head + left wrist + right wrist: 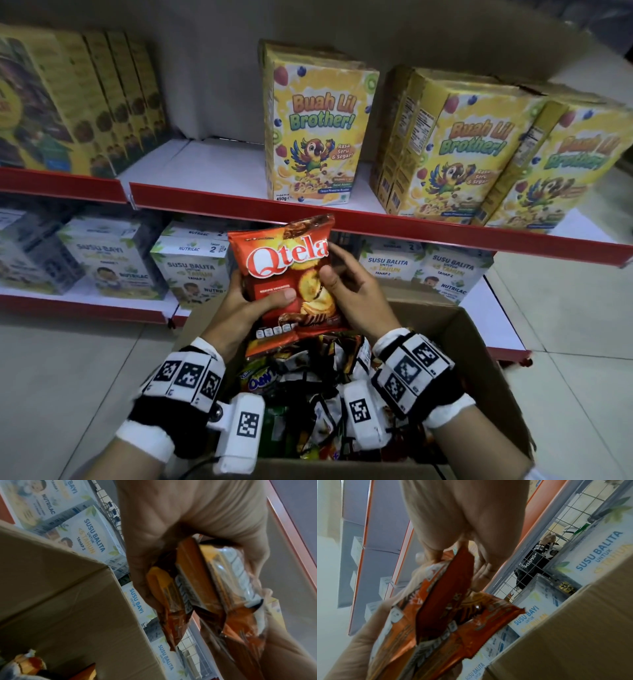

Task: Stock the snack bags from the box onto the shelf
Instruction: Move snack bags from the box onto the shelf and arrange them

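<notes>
Both wrists hover over the box. Your left hand and right hand clamp one red snack bag above it. Many bags remain boxed; none visible on the shelf yet.

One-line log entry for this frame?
phase: lift from box | held: Qtela bag | left hand: gripping | right hand: gripping | shelf: gap open

The fingers of the left hand were hidden behind the Qtela bag, only the thumb showing. The cardboard box ran off the bottom edge, its snack bags partly covered by the wrist cameras. The leftmost cereal boxes were blurred.
</notes>
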Motion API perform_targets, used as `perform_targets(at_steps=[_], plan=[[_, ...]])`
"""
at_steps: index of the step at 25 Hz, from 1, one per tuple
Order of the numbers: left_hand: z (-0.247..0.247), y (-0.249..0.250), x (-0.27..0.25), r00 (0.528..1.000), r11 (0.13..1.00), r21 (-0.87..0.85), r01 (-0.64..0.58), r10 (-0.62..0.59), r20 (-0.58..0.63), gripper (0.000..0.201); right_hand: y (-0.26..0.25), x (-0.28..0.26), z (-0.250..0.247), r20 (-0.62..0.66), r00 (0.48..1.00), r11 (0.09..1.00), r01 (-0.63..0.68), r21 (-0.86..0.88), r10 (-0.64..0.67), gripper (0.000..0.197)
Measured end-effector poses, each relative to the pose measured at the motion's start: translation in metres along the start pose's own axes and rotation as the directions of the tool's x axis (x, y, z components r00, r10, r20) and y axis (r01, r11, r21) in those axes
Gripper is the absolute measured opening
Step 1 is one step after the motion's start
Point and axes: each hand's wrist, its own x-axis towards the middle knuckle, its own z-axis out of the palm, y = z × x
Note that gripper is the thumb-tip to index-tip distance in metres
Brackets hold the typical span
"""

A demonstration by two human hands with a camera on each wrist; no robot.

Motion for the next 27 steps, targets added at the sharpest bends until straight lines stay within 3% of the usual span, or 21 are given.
perform_targets(at_steps=[3,6,9,13,18,20,22,23,24,26,27], plan=[[-0.015,0.006,0.004,0.997,1.0,-0.012,-0.017,0.016,-0.079,0.1,0.023,0.006,-0.005,-0.069,0.995,0.996,-0.079,-0.045,0.076,0.024],[-0.03,0.018,0.009,0.993,0.997,-0.047,-0.057,0.051,-0.105,0.096,0.063,0.012,-0.004,-0.067,0.974,0.951,-0.227,-0.212,0.218,0.012],[-0.046,0.029,0.016,0.988,0.994,-0.051,-0.097,0.09,-0.121,0.081,0.108,0.022,0.006,0.03,0.954,0.845,-0.251,-0.472,0.3,0.026],[-0.064,0.03,0.019,0.985,0.992,-0.067,-0.109,0.099,-0.14,0.069,0.153,0.046,0.028,0.208,0.872,0.554,-0.085,-0.828,0.444,0.032],[-0.08,0.016,0.015,0.982,0.993,-0.057,-0.099,0.089,-0.168,0.086,0.216,0.045,0.053,0.269,0.758,0.363,0.046,-0.931,0.594,0.065],[-0.086,0.011,0.015,0.982,0.995,-0.044,-0.086,0.077,-0.175,0.089,0.235,0.037,0.06,0.322,0.653,0.244,0.211,-0.947,0.685,0.068],[-0.09,0.008,0.016,0.982,0.996,-0.05,-0.074,0.064,-0.179,0.09,0.235,0.031,0.061,0.365,0.575,0.225,0.302,-0.926,0.732,0.06],[-0.091,0.006,0.017,0.982,0.996,-0.059,-0.068,0.056,-0.181,0.09,0.23,0.029,0.06,0.377,0.571,0.248,0.294,-0.923,0.729,0.056],[-0.091,0.004,0.017,0.982,0.996,-0.062,-0.063,0.051,-0.18,0.09,0.223,0.027,0.057,0.381,0.607,0.281,0.258,-0.925,0.698,0.053],[-0.088,0.001,0.018,0.984,0.996,-0.058,-0.065,0.054,-0.168,0.088,0.205,0.025,0.048,0.344,0.793,0.352,0.176,-0.919,0.503,0.045],[-0.085,-0.001,0.017,0.985,0.996,-0.057,-0.067,0.057,-0.161,0.089,0.196,0.026,0.042,0.302,0.883,0.331,0.182,-0.926,0.359,0.04]])
